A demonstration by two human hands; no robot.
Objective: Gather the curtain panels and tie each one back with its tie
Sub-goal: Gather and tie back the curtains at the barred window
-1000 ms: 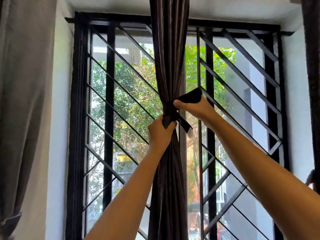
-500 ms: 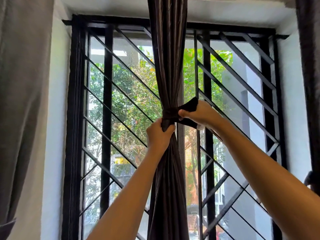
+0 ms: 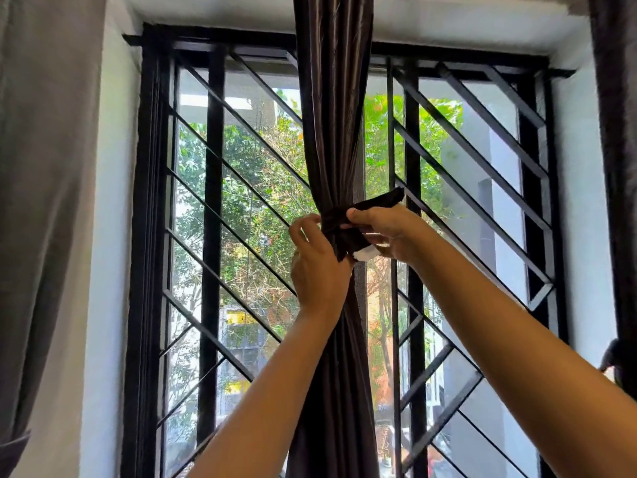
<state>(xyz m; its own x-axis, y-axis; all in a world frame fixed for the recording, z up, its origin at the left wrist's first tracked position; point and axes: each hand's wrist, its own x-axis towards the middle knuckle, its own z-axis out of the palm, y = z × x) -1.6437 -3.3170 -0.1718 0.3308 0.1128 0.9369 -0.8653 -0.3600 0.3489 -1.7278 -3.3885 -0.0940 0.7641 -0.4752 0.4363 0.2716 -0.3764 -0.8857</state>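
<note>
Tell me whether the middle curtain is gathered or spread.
Gathered. The curtain hangs as a narrow bunch, pinched in at the tie, with window showing on both sides.

Both forearms reach up from bottom of frame to centre. Left hand (image 3: 317, 270) fingers curled, pinching tie (image 3: 381, 201); right hand (image 3: 391, 232) grips it, thumb on top.

a room in a home, seen at its window. a dark satin curtain panel (image 3: 332, 132) hangs gathered at the middle, a grey curtain (image 3: 44, 201) drapes at the left and another dark curtain (image 3: 617, 167) at the right. white plastered walls (image 3: 110, 236) frame a black metal security grille (image 3: 212, 201) with slanted bars. outside stand leafy trees (image 3: 262, 167) and neighbouring buildings (image 3: 248, 343).
</note>
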